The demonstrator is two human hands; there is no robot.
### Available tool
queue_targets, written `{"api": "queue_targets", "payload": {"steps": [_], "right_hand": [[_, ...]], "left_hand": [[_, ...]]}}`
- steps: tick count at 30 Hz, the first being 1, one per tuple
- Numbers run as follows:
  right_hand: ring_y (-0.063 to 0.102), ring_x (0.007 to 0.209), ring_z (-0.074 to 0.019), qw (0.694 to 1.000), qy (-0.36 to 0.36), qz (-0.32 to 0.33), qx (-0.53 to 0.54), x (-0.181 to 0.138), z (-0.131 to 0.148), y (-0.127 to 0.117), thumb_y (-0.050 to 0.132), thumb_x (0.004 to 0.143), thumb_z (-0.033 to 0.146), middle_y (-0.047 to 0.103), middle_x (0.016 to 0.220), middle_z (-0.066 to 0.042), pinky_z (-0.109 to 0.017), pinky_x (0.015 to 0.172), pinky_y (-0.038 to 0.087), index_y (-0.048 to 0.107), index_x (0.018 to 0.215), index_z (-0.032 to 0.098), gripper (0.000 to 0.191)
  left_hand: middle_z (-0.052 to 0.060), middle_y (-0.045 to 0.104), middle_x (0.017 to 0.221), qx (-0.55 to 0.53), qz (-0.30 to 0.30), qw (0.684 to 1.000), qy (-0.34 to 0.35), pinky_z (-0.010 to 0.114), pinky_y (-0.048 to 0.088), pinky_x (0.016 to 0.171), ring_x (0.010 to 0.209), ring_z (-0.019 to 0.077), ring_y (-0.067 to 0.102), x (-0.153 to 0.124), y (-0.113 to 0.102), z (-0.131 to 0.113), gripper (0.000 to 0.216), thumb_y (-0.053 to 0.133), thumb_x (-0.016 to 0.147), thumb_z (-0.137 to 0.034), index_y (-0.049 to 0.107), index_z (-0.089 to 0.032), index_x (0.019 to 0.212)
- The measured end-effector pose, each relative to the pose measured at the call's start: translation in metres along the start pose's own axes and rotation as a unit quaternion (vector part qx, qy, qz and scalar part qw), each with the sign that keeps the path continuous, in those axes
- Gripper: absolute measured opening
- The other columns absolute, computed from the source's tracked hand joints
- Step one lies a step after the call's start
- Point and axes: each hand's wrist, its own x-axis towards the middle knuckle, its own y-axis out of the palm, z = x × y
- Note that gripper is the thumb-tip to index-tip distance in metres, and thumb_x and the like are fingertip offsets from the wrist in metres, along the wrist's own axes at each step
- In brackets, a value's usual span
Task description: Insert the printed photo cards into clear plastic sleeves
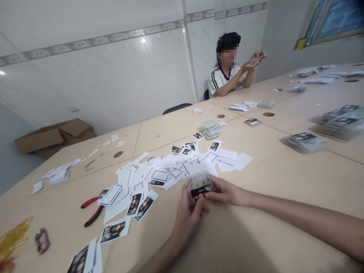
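Both my hands hold one small clear plastic packet (199, 184) with a dark printed card inside, just above the tan table (256, 212). My left hand (189, 214) grips its lower left corner with closed fingers. My right hand (224, 191) pinches its right edge. Right behind the packet lies a spread of white and printed paper cards (167, 170).
Red-handled pliers (92, 210) lie left of the cards, with yellow rubber bands (13, 240) at the far left edge. Stacks of filled packets (305, 142) sit on the right. Another person (227, 72) sits at the far end, holding something up. A cardboard box (54, 136) lies on the floor.
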Motion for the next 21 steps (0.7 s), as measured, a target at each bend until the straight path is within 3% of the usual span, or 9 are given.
{"api": "queue_targets", "payload": {"steps": [4, 8, 14, 18, 21], "right_hand": [[0.048, 0.061, -0.0101, 1.0, 0.006, -0.023, -0.005, 0.0006, -0.0013, 0.0009, 0.05, 0.077, 0.035, 0.054, 0.076, -0.001, -0.021, 0.053, 0.038, 0.039, 0.099, 0.016, 0.031], [0.051, 0.073, -0.0128, 0.998, 0.015, -0.056, -0.014, 0.001, 0.001, 0.001, 0.057, 0.072, 0.032, 0.055, 0.086, -0.003, -0.023, 0.061, 0.041, 0.042, 0.097, 0.016, 0.033], [0.051, 0.077, -0.015, 0.996, 0.019, -0.074, -0.034, 0.0017, 0.0024, 0.001, 0.061, 0.067, 0.031, 0.055, 0.085, -0.002, -0.025, 0.064, 0.042, 0.044, 0.091, 0.016, 0.033], [0.051, 0.077, -0.0163, 0.994, 0.026, -0.091, -0.064, 0.0015, 0.0006, 0.0007, 0.069, 0.058, 0.03, 0.055, 0.085, -0.002, -0.026, 0.063, 0.043, 0.042, 0.091, 0.016, 0.045], [0.051, 0.077, -0.0164, 0.99, 0.023, -0.09, -0.103, 0.0011, 0.0028, 0.0004, 0.067, 0.059, 0.032, 0.055, 0.084, -0.002, -0.026, 0.062, 0.042, 0.043, 0.091, 0.016, 0.043]], "left_hand": [[0.011, 0.05, 0.109, -0.021, 0.053, 0.998, 0.008, 0.031, 0.044, 0.075, 0.083, 0.0163, 0.056, -0.0044, 0.0013, 0.0009, 0.068, 0.048, 0.076, -0.029, 0.006, -0.019, 0.128], [0.014, 0.04, 0.124, -0.017, 0.047, 0.998, 0.03, 0.038, 0.037, 0.089, 0.113, 0.0244, 0.039, -0.0066, 0.002, 0.0048, 0.078, 0.052, 0.073, -0.029, 0.001, -0.018, 0.131], [0.014, 0.034, 0.129, 0.025, 0.079, 0.991, 0.102, 0.044, 0.028, 0.096, 0.118, 0.0264, 0.032, -0.008, 0.0008, 0.0046, 0.083, 0.055, 0.07, -0.023, -0.001, -0.018, 0.132], [0.014, 0.033, 0.13, 0.037, 0.087, 0.991, 0.098, 0.042, 0.024, 0.099, 0.121, 0.0262, 0.026, -0.0105, -0.0022, 0.0033, 0.079, 0.056, 0.069, -0.022, 0.009, -0.017, 0.132], [0.013, 0.032, 0.13, 0.013, 0.083, 0.993, 0.077, 0.04, 0.025, 0.099, 0.122, 0.0258, 0.023, -0.0105, -0.0037, 0.0052, 0.08, 0.057, 0.068, -0.022, 0.009, -0.016, 0.132]]}}
